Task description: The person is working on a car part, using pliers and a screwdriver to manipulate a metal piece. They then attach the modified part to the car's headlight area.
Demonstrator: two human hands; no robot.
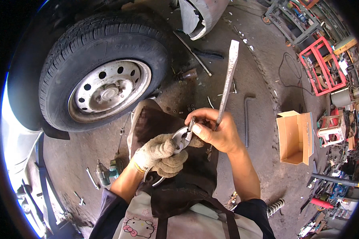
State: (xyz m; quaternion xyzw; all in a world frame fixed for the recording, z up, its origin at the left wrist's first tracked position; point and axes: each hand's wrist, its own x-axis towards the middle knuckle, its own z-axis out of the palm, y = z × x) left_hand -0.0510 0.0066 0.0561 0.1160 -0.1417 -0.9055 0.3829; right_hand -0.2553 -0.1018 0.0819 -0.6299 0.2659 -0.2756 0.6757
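My left hand, in a knitted work glove, is closed around silver pliers, whose curved handles stick out below the palm. My bare right hand has a long flat-ended pry bar tucked in its fingers, pointing up and away. Its thumb and forefinger also pinch a small dark metal piece at the jaws of the pliers. Fingers hide how the piece and the jaws meet. Both hands are close together above my dark apron.
A vehicle wheel stands at the left. On the floor lie a spanner, an impact wrench, several nuts, a bent bar and a coil spring. An open cardboard box and red metal frame are at right.
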